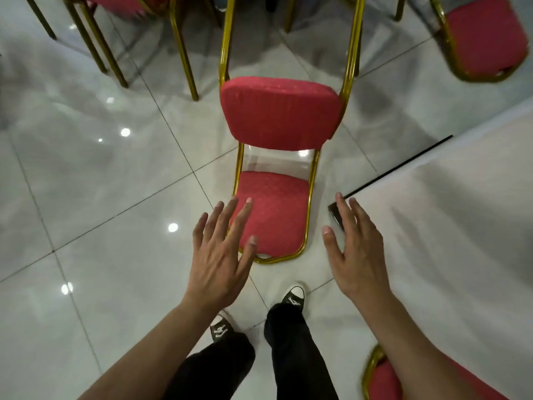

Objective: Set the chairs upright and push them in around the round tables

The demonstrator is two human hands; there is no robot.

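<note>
The chair (274,168) lies tipped on its back at frame centre, legs pointing to the top edge. Left hand (222,255) and right hand (354,249), both spread wide and holding nothing, hover either side of its backrest. The righting step looks just about to begin; next, probably grip the frame and lift.

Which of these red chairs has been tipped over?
The red chair straight ahead of both hands: it lies on the floor, gold legs pointing away. The chair at top left stands on its legs.
</note>
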